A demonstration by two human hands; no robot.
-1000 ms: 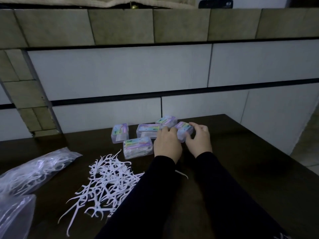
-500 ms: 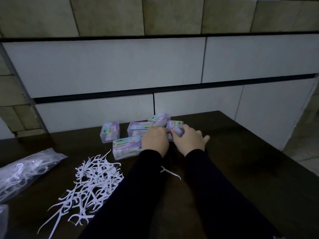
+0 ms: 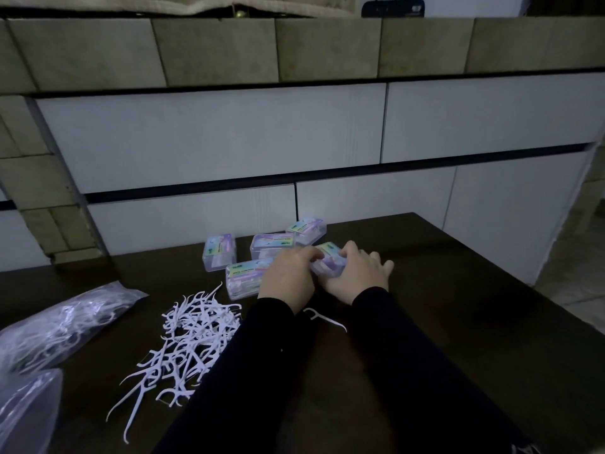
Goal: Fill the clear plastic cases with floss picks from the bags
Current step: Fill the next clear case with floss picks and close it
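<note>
Just right of the frame's centre, the left hand (image 3: 288, 278) and right hand (image 3: 358, 276) both grip one clear case (image 3: 329, 263) from either side, fingers over its lid, pressing it to the dark table (image 3: 458, 306). This looks like snapping a filled case closed. Four more cases lie clustered just left and above: one (image 3: 244, 280) touching the left hand, one (image 3: 271, 245), one (image 3: 307, 229) farthest up, and one (image 3: 220, 252) apart at left, probably parked there as finished. Below the hands lies a stray pick (image 3: 324, 317). Lower left of centre, the loose floss picks (image 3: 186, 345) sit tipped out within easy reach. Two bags (image 3: 62, 326) (image 3: 26, 411) fill the lower left edge.
</note>
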